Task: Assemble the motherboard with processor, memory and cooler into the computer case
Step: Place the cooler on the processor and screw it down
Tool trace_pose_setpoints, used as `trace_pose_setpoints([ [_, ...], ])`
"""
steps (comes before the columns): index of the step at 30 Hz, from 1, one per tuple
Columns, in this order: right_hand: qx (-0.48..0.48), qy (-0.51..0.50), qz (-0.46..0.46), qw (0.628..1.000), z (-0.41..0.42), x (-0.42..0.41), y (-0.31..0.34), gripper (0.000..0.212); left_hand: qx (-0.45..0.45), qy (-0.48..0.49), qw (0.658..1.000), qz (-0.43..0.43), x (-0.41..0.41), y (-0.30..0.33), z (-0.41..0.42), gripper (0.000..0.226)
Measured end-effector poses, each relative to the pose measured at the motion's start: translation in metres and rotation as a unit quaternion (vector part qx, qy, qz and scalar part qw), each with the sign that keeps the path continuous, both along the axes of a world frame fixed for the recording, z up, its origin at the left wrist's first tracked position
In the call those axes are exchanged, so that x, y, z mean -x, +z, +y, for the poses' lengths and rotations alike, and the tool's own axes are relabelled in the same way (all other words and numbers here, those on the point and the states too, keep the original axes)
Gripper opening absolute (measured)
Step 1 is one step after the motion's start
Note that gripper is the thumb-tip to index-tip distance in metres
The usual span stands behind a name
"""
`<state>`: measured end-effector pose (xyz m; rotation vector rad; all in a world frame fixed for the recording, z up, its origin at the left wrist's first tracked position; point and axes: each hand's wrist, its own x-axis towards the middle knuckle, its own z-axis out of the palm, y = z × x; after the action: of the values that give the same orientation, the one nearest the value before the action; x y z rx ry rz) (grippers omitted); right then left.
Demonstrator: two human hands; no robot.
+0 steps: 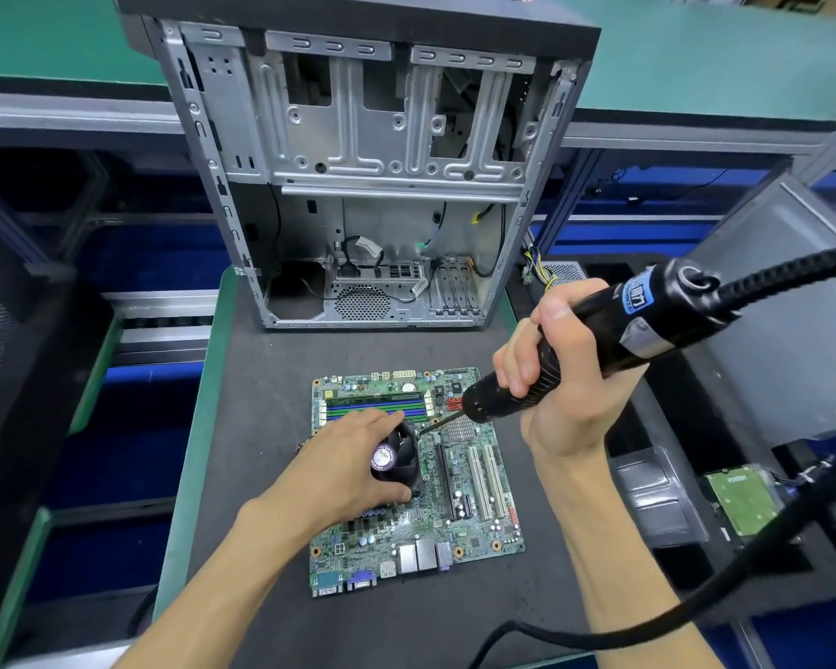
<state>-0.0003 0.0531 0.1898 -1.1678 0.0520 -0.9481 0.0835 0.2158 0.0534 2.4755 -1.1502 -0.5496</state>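
Head view – left hand (353, 463): fingers curled over the cooler (399, 458), steadying it on the motherboard (474, 480).
Head view – right hand (558, 374): wrapped tight round the electric screwdriver (599, 340), bit angled at a cooler screw.
Computer case (358, 176): open, upright behind – awaiting the board.

The motherboard (459, 480) is green, with blue and green memory slots (376, 408), white and black expansion slots and a blue port on its near edge. The cooler (397, 458) is black, its round centre label purple and white. The electric screwdriver (599, 340) is black with a blue-and-white label. The mat (261, 427) is dark grey, edged green. The computer case (358, 152) is bare silver-grey metal with a black top.
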Motion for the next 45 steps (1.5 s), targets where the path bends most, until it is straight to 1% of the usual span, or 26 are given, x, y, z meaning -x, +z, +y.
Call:
trace_pose_setpoints([
  [2,-0.006,0.041,0.011,0.999,-0.005,-0.002,0.000,0.016,-0.001,-0.002,1.000,0.002,0.000,0.000,0.000,0.101],
  [4,0.001,0.121,0.023,0.992,-0.011,-0.006,0.003,0.016,-0.001,-0.005,1.000,0.001,0.000,0.000,-0.001,0.101],
  [7,0.010,0.243,0.045,0.969,-0.019,-0.021,0.010,0.015,-0.004,-0.011,1.000,-0.001,0.000,0.001,0.000,0.100],
  [9,0.006,0.286,0.070,0.956,-0.021,-0.033,0.015,0.016,-0.007,-0.014,1.000,-0.001,0.000,0.001,0.000,0.101],
  [11,0.006,0.304,0.094,0.948,-0.022,-0.043,0.017,0.017,-0.015,-0.016,1.000,-0.005,0.001,0.000,0.000,0.101],
  [14,0.009,0.310,0.111,0.944,-0.020,-0.052,0.018,0.016,-0.024,-0.019,0.999,-0.040,0.005,-0.003,0.000,0.099],
  [18,0.017,0.307,0.118,0.944,-0.018,-0.057,0.019,0.014,-0.001,-0.013,0.997,-0.077,0.015,-0.011,-0.002,0.098],
  [22,0.026,0.302,0.109,0.947,-0.018,-0.055,0.019,0.011,0.003,0.008,0.992,-0.122,0.024,-0.020,-0.007,0.103],
  [29,0.041,0.304,0.106,0.946,-0.023,-0.055,0.016,0.011,0.038,0.025,0.990,-0.133,0.023,-0.024,-0.009,0.094],
  [35,0.057,0.288,0.102,0.950,-0.026,-0.056,0.015,0.011,0.020,0.007,0.990,-0.139,0.019,-0.022,-0.011,0.095],
  [40,0.029,0.293,0.105,0.950,-0.025,-0.056,0.014,0.009,0.023,0.007,0.988,-0.150,0.020,-0.023,-0.010,0.093],
  [45,0.033,0.303,0.099,0.947,-0.022,-0.057,0.015,0.012,0.023,0.007,0.986,-0.165,0.021,-0.023,-0.010,0.094],
])
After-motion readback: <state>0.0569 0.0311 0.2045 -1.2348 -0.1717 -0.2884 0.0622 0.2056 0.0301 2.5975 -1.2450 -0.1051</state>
